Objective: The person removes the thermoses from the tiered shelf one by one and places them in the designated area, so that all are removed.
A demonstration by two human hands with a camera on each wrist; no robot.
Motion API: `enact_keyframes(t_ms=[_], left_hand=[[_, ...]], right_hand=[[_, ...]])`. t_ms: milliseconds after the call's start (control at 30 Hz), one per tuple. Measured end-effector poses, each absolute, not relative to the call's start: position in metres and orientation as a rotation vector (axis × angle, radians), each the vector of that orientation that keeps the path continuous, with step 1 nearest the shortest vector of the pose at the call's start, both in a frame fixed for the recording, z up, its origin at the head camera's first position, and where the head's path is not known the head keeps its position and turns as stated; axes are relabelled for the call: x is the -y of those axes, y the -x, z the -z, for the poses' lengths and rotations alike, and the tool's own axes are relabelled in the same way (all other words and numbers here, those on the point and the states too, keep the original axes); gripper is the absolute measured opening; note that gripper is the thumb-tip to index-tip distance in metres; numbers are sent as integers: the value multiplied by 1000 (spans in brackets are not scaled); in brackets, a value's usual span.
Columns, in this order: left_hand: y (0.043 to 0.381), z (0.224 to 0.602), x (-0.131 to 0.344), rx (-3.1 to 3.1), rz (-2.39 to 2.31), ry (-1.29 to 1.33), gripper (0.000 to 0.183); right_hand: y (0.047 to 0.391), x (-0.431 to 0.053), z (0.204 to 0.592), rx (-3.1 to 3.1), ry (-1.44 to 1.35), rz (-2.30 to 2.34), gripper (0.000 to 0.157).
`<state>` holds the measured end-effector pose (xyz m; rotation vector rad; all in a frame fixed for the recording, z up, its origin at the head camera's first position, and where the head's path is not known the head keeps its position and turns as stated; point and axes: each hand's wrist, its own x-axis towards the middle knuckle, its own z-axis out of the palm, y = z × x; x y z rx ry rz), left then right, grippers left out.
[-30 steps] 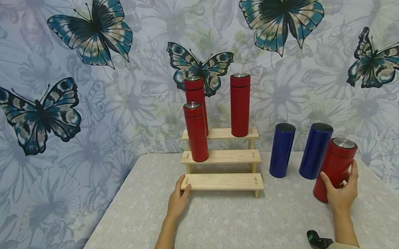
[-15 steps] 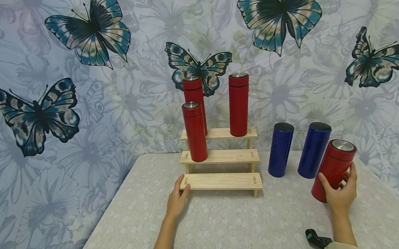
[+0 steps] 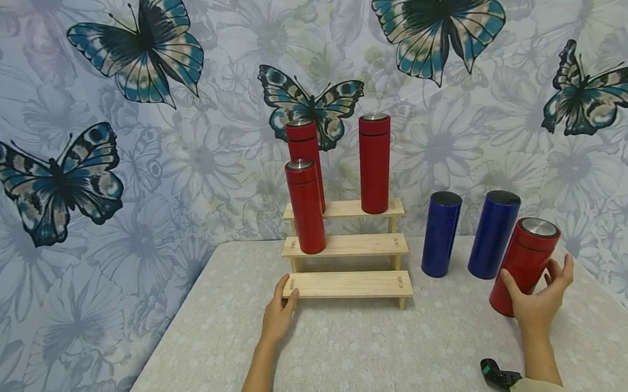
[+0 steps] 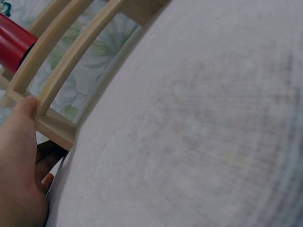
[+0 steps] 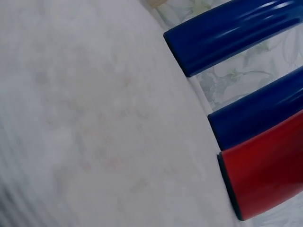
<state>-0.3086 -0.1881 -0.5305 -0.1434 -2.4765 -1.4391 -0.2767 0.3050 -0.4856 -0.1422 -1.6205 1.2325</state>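
At the right of the head view, my right hand [image 3: 540, 307] is beside a red vacuum flask [image 3: 526, 263] with a steel lid. Its thumb lies at the flask's near left side, and the other fingers spread away from the right side. The flask stands on the table; in the right wrist view its base [image 5: 265, 175] shows, but no hand. My left hand [image 3: 278, 314] grips the left end of the lowest step of a three-step wooden stand [image 3: 347, 283], thumb at the front edge. In the left wrist view, fingers reach behind the stand's leg [image 4: 54, 130].
Two red flasks, left [image 3: 302, 137] and right [image 3: 376, 167], stand on the top step. Another red flask [image 3: 306, 211] is on the middle step. Two blue flasks, one nearer the stand [image 3: 441, 235] and one further right [image 3: 494, 235], stand on the table. A butterfly-patterned wall [image 3: 208, 167] rises behind.
The fingers of my right hand have loosened and spread off the red flask to the right. My left hand has stayed at the stand.
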Motion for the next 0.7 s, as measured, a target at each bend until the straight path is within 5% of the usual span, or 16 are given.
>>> enact_keyframes(t_ms=[700], left_hand=[[310,532,188,2480,1419,142,59]], right_hand=[[256,-179,360,1422,-563,-1195,79]])
